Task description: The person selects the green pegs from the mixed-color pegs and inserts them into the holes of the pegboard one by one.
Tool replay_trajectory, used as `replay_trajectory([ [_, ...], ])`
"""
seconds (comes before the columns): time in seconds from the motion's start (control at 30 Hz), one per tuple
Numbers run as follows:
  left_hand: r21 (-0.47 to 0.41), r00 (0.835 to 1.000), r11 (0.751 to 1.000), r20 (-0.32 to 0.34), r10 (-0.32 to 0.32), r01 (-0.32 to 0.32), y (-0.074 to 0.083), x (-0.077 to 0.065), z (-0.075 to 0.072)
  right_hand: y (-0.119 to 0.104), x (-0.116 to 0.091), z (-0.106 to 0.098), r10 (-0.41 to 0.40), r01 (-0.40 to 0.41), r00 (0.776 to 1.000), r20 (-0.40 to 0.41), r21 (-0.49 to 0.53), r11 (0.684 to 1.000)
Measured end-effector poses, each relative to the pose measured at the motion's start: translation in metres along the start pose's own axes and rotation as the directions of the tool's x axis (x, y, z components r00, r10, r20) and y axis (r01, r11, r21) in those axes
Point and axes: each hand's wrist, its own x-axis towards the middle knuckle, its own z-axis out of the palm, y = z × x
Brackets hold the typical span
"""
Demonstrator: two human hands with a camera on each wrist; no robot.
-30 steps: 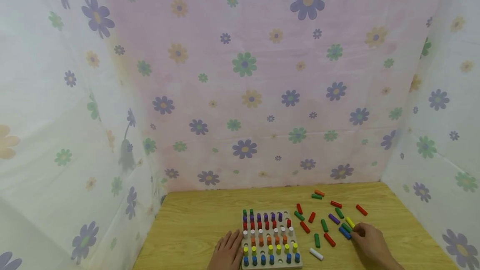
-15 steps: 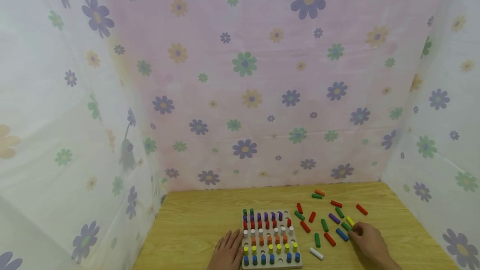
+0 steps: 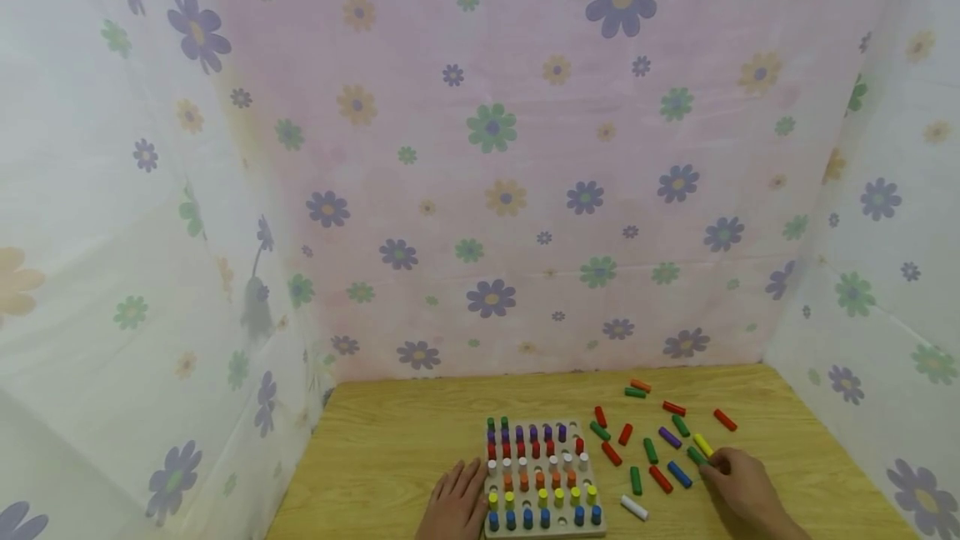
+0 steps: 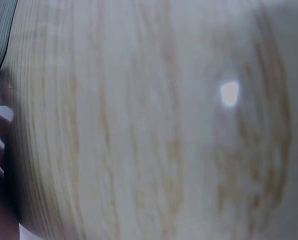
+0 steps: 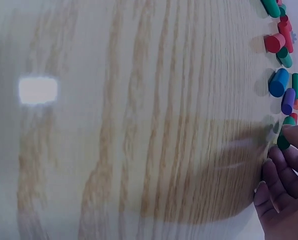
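My left hand (image 3: 453,502) rests with extended fingers on the table, fingertips right at the left edge of a wooden pegboard (image 3: 547,533). Upright coloured pegs fill much of the board in rows: green, purple, red, white, orange, yellow and blue, with some holes bare. To the right, my right hand (image 3: 742,483) pinches one end of a green peg (image 3: 694,454) lying on the table; in the right wrist view the thumb overlaps this green peg (image 5: 283,141) and the other fingers curl. A yellow peg (image 3: 702,445) lies right beside the fingertips, a blue peg (image 3: 679,474) just left.
Several loose pegs lie scattered right of the board, including a white peg (image 3: 634,508), a purple peg (image 3: 670,437) and a red peg (image 3: 725,419). The wooden table (image 3: 397,423) meets flowered cloth walls (image 3: 420,298) at the back and sides.
The blue peg has shifted left and slightly toward the front, away from the green peg and my right fingertips. My left hand has stayed beside the board.
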Motion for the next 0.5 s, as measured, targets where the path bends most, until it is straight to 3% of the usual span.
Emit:
replay_trajectory([
  [0.5,0.031,1.000,0.999,-0.017,0.007,-0.007,-0.001,-0.001,0.002,-0.014,-0.008,-0.010,0.023,-0.022,1.000,-0.001,0.083,0.996],
])
